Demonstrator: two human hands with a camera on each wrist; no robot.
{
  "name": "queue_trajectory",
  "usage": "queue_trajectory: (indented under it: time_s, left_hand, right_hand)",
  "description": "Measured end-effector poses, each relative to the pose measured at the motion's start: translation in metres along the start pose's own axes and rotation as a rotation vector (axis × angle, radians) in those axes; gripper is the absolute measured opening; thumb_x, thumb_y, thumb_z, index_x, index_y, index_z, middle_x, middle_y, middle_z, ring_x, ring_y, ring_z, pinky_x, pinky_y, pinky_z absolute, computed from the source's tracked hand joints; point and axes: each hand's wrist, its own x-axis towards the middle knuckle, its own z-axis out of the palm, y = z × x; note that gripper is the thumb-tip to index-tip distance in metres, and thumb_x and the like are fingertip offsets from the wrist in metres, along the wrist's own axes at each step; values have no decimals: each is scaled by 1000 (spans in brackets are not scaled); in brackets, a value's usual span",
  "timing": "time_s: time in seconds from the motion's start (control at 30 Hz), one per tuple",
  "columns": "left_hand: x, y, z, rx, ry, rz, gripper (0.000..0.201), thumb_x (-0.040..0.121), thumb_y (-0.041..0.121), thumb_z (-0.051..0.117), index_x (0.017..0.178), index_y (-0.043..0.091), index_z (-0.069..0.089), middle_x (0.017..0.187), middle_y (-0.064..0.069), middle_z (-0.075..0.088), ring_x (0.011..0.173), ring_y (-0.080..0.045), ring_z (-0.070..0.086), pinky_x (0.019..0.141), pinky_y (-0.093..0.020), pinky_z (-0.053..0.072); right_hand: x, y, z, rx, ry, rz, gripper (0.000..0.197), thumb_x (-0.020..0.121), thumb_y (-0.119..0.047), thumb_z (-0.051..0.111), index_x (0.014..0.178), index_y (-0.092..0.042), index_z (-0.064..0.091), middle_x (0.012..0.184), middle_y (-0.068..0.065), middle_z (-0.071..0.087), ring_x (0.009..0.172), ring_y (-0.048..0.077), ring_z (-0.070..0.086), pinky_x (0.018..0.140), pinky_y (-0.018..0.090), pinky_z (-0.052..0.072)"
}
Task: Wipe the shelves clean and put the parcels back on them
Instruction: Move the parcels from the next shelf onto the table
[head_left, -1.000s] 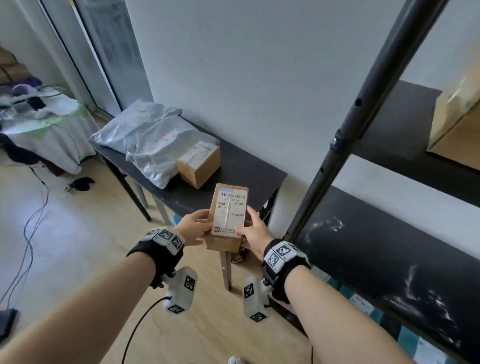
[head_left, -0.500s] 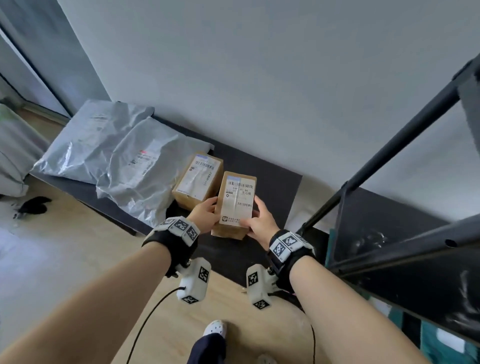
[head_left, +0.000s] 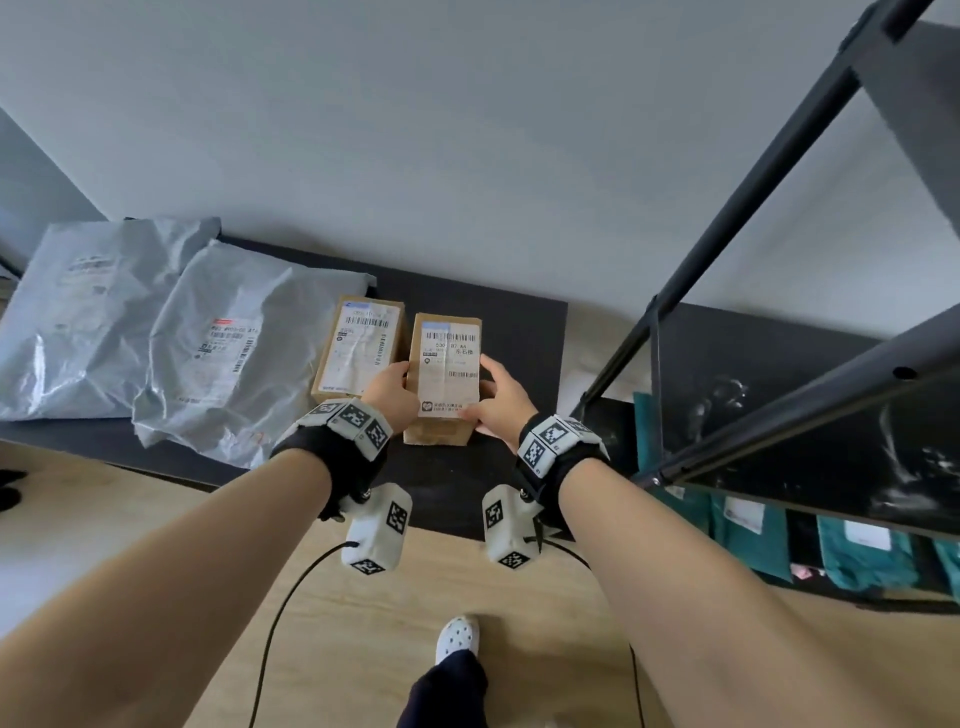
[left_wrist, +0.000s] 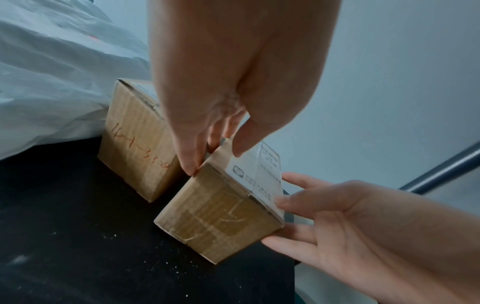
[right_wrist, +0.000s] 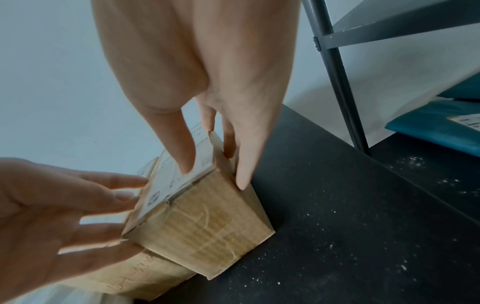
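I hold a small cardboard box (head_left: 444, 374) with a white label between both hands, low on the black table (head_left: 524, 327). My left hand (head_left: 395, 387) grips its left side, thumb on the top edge (left_wrist: 215, 156). My right hand (head_left: 493, 395) grips its right side, thumb on the label (right_wrist: 215, 172). The box (left_wrist: 221, 222) sits slightly askew, right beside a second labelled cardboard box (head_left: 358, 345). The dark metal shelf rack (head_left: 769, 405) stands to the right, its board (head_left: 914, 467) smeared with white dust.
Two grey plastic mailer bags (head_left: 228, 343) (head_left: 88, 312) cover the table's left half. Teal parcels (head_left: 748, 535) lie on the rack's bottom level. White specks dot the table top (right_wrist: 337, 236). A wall runs close behind the table; wooden floor and my shoe (head_left: 457, 636) are below.
Both hands have carried the box forward and down from in front of the table to a spot beside the other cardboard box. The head view has tilted down over the table.
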Motion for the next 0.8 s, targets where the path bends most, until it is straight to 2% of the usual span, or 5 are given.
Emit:
queue_trajectory:
  time_s: [0.13,0.3,0.43,0.57,0.8]
  left_hand:
    - [-23,12,1,145,38,77,55,94,2,42,146,13,28,137,-13,48,120,-27,51,86,-29,45]
    - [-74,30,30,431,36,200,42,96,12,42,138,9,42,136,-13,50,123,-29,50,101,-34,40]
    - [-122,47,86,755,-88,288,36,98,12,37,130,8,53,132,-10,55,121,-27,53,101,-33,43]
    - [-170,70,152,820,-134,355,37,93,12,40,126,15,57,129,-7,57,116,-27,56,96,-33,47]
    - [-272,121,278,1056,-161,618,35,95,12,41,125,9,57,129,-10,57,119,-28,55,95,-33,46]
  right_hand:
    - [-18,4,-8,-57,-3,-8,69,88,-2,61,148,-16,29,143,10,47,131,24,46,104,40,44]
    - [-64,36,-37,-296,56,33,45,90,-26,60,133,-18,52,127,7,61,119,25,56,105,36,43]
    - [-122,71,-80,-337,126,26,39,94,-27,56,130,-13,57,128,3,60,117,23,58,83,14,46]
    - [-188,112,-131,-388,214,34,39,92,-32,57,127,-15,60,130,4,61,120,23,55,104,31,42]
    - [-310,184,-231,-460,376,74,31,93,-29,55,117,-11,64,121,10,64,112,28,59,92,30,45]
